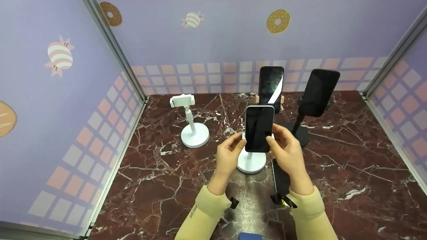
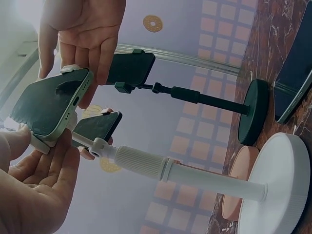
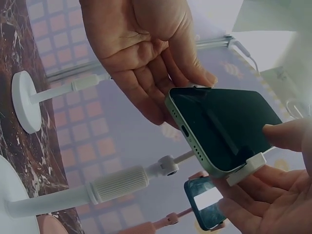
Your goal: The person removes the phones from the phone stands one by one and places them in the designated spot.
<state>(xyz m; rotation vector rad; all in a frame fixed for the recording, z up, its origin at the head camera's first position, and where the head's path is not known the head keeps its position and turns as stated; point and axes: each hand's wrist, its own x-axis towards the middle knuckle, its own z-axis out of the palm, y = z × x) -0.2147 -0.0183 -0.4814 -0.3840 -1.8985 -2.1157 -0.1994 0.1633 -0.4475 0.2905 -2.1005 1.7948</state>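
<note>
From overhead, a phone (image 1: 259, 128) sits upright in the clamp of a white stand (image 1: 251, 162) on the marble table (image 1: 350, 173), and that stand is the thing to steer by. The left hand (image 1: 229, 154) and right hand (image 1: 287, 151) flank the phone at clamp height, fingertips on its edges, probably to keep it square in the cradle. Behind the stand, a second phone (image 1: 271, 85) rests on a wooden holder; behind and to its right a black stand (image 1: 300, 131) carries a third phone (image 1: 319, 91). Behind and well to its left stands an empty white stand (image 1: 193, 128). Another dark phone (image 1: 281, 178) lies flat just right of the base.

The left wrist camera looks along the stand's stem (image 2: 195, 173) towards the clamp. The left hand's fingers (image 2: 34, 185) are loosely curved under the clamp arm, supporting rather than squeezing, while the other hand's straight fingers (image 2: 92, 44) touch the far edge.

The right wrist camera shows the same from the other side: the phone (image 3: 224, 129) is seated in the white clamp (image 3: 246, 168), with the right hand's thumb (image 3: 287, 134) resting on the screen edge and its fingers lying relaxed below. The left hand (image 3: 146, 53) is flat-fingered against the opposite edge. Neither hand is clenched.
</note>
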